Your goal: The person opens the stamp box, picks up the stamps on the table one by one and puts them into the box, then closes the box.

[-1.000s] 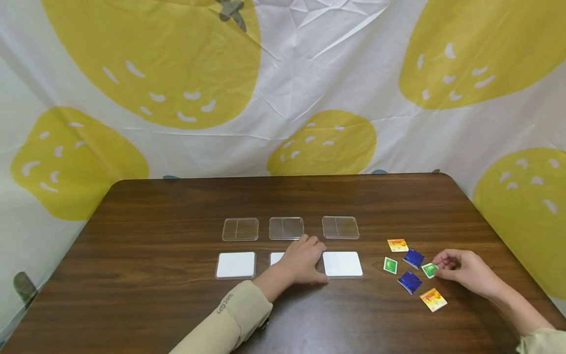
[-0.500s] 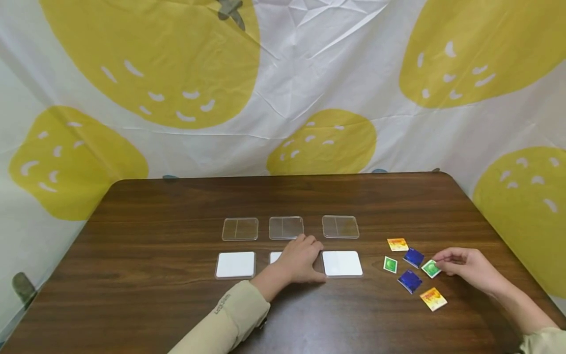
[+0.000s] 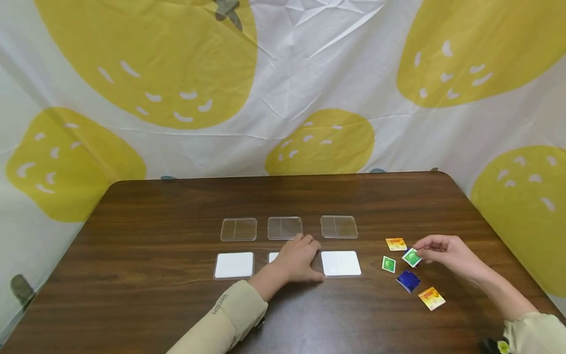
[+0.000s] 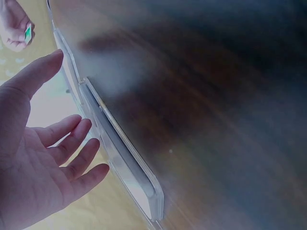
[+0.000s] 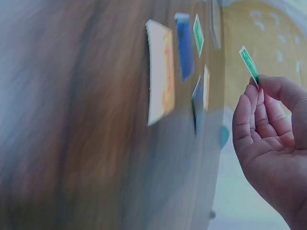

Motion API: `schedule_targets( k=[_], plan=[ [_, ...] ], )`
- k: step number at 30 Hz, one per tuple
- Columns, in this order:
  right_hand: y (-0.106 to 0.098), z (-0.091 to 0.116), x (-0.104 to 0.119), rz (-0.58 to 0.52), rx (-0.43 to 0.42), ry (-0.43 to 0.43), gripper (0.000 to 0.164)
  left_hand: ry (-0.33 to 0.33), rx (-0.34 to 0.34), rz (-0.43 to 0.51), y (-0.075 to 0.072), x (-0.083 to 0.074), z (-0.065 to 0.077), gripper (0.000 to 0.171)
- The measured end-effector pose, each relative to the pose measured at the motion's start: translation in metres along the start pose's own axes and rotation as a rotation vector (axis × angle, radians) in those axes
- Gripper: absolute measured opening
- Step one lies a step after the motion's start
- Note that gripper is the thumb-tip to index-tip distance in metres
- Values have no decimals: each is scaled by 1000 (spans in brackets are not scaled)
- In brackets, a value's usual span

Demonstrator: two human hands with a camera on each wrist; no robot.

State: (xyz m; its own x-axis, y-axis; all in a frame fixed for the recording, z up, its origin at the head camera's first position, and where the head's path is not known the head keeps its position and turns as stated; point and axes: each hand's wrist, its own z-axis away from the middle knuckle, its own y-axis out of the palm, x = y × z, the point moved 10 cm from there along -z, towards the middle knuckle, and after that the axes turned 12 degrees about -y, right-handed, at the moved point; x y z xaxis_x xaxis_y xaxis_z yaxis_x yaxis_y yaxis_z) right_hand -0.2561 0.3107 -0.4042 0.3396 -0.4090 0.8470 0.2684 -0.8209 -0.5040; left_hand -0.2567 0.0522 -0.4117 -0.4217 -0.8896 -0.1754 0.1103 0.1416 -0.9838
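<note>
My right hand (image 3: pixel 451 254) pinches a small green square packet (image 3: pixel 411 257) with a white border between thumb and fingertips. In the head view this packet overlaps a dark blue packet (image 3: pixel 417 263), and the right wrist view shows it held up off the table. A second green packet (image 3: pixel 389 264) lies to the left, with another blue packet (image 3: pixel 408 280) in front. Over the middle white rectangular case (image 3: pixel 272 256) hangs my left hand (image 3: pixel 297 259), fingers spread and loosely bent, covering most of it. In the left wrist view nothing sits between those fingers.
White cases with clear rims stand on either side, one left (image 3: pixel 234 265), one right (image 3: pixel 341 263). Behind them lie three clear plastic lids (image 3: pixel 338 226). Orange packets lie at the back (image 3: pixel 395 244) and front (image 3: pixel 432 298) of the packet group. A patterned curtain (image 3: pixel 283 88) borders the brown table (image 3: pixel 177 206).
My right hand has lifted the green packet and carried it left and slightly back, over the rear blue packet. My left hand has stayed nearly in place.
</note>
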Motion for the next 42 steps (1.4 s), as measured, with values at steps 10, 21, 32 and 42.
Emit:
schedule_targets(
  k=[10,21,32,42],
  plan=[
    [43,-37,22,-75,104,-78,18,-6,8,4,-1,2,2,61],
    [86,-68,29,-82,242,-73,17,1,2,-1,-3,0,3,58],
    [118,-80,34,-123,439,-87,15,21,-11,-31,1,-4,3,57],
    [132,-87,35,-49,526,-161,9,35,-30,-43,1,-9,2,54]
  ],
)
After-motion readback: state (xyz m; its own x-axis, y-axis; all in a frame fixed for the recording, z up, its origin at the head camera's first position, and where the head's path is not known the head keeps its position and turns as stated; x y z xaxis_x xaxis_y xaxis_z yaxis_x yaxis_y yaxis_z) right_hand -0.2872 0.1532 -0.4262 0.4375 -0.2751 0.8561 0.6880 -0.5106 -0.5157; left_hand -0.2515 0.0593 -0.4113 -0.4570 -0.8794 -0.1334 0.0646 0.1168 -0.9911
